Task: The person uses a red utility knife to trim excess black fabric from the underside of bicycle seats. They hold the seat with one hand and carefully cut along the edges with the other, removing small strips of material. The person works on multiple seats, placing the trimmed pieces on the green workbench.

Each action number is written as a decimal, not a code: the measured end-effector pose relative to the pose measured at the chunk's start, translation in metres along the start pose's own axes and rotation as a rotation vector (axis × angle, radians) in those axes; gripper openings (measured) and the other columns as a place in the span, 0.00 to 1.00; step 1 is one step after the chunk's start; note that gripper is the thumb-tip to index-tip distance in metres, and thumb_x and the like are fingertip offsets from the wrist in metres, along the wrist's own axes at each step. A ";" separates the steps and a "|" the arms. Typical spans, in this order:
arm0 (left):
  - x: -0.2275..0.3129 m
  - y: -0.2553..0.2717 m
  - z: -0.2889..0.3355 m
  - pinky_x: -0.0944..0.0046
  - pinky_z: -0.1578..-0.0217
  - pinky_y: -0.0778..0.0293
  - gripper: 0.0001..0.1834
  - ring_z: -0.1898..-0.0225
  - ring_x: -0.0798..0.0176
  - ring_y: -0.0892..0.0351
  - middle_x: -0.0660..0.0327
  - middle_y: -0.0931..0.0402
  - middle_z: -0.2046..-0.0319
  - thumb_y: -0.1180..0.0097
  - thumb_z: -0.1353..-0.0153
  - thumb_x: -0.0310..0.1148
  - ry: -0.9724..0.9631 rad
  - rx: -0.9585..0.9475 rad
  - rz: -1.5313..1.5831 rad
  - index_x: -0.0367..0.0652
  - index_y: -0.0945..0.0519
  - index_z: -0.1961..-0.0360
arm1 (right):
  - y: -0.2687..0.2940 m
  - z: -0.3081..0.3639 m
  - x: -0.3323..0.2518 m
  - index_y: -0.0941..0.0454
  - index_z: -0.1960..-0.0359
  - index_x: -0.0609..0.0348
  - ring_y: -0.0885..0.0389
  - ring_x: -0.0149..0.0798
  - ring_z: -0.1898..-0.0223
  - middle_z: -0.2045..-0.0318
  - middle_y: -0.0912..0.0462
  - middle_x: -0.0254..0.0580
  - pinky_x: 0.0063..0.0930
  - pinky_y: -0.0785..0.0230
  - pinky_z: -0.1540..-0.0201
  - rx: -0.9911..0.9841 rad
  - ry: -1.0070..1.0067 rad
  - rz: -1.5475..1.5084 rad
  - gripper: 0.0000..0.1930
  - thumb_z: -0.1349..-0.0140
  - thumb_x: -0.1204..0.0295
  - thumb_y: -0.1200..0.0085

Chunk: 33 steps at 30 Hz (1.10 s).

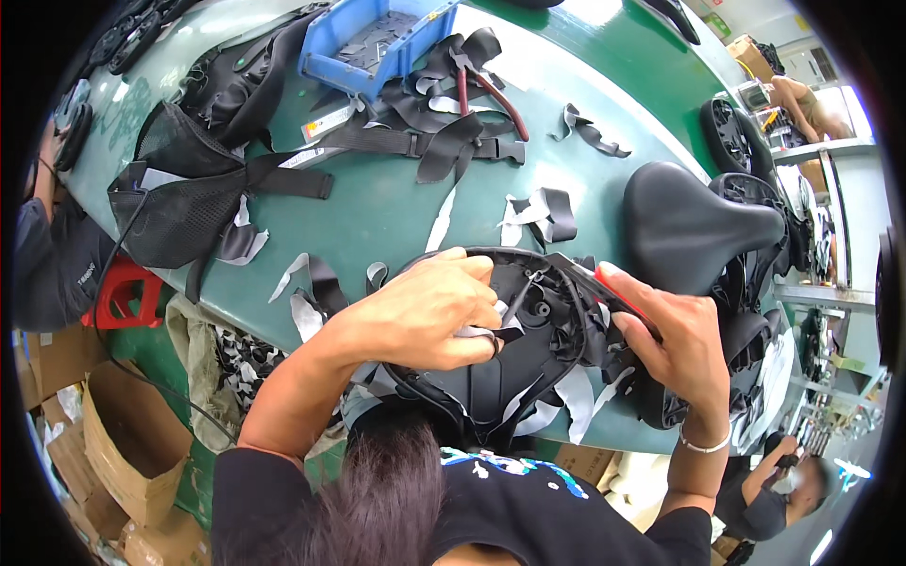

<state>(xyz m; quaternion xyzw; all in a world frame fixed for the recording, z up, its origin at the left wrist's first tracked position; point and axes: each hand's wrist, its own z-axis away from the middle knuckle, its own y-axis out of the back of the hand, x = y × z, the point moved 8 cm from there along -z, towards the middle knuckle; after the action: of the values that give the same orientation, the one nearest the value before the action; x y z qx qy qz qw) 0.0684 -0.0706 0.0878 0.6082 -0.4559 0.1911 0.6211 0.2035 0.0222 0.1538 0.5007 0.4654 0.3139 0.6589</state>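
An upturned black bicycle saddle (pixel 472 387) lies at the table's near edge, its hollow plastic underside facing up. My left hand (pixel 429 311) is closed over its left part, fingers pinched on a strip of black-and-white trim (pixel 510 331). My right hand (pixel 675 335) is wrapped round a red-handled knife (pixel 618 291). The blade's far end lies over the saddle's right rim, where gathered black cover material bunches up. Whether the blade touches the material cannot be made out.
A finished black saddle (pixel 694 226) rests at the right beside more saddles. Red-handled pliers (pixel 500 102), fabric offcuts (pixel 543 212) and a black mesh bag (pixel 179 198) with straps lie beyond my hands. A blue bin (pixel 330 71) stands at the back. Other people work at left and right.
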 end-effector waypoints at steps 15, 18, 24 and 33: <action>0.010 0.088 -0.031 0.62 0.63 0.26 0.13 0.58 0.55 0.24 0.59 0.22 0.66 0.39 0.46 0.35 0.018 0.488 0.282 0.37 0.22 0.63 | -0.018 0.050 -0.025 0.27 0.41 0.46 0.32 0.40 0.87 0.87 0.33 0.36 0.33 0.43 0.81 -0.034 -0.248 0.216 0.26 0.45 0.66 0.41; 0.019 0.047 -0.040 0.58 0.62 0.30 0.14 0.64 0.53 0.27 0.56 0.23 0.70 0.35 0.52 0.37 0.095 0.125 -0.382 0.40 0.21 0.67 | -0.013 0.047 -0.013 0.25 0.43 0.46 0.31 0.41 0.86 0.86 0.29 0.37 0.34 0.43 0.80 -0.027 -0.274 0.110 0.25 0.45 0.67 0.41; -0.008 0.004 -0.030 0.55 0.62 0.34 0.11 0.65 0.51 0.32 0.53 0.27 0.77 0.43 0.52 0.36 0.101 0.023 -0.101 0.37 0.20 0.76 | -0.006 0.022 -0.021 0.28 0.40 0.42 0.33 0.38 0.88 0.87 0.31 0.33 0.32 0.44 0.83 0.042 -0.113 0.198 0.26 0.43 0.65 0.41; -0.056 0.015 -0.010 0.71 0.62 0.30 0.10 0.67 0.68 0.21 0.59 0.20 0.72 0.44 0.42 0.32 0.371 0.506 1.146 0.36 0.20 0.75 | -0.022 0.052 -0.038 0.31 0.38 0.48 0.34 0.39 0.87 0.86 0.33 0.35 0.33 0.45 0.80 -0.048 -0.225 0.310 0.29 0.44 0.66 0.41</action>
<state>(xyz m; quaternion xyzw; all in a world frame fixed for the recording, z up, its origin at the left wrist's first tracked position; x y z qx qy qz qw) 0.0310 -0.0405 0.0533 0.3529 -0.5342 0.6952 0.3268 0.2366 -0.0370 0.1479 0.5825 0.2986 0.3646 0.6622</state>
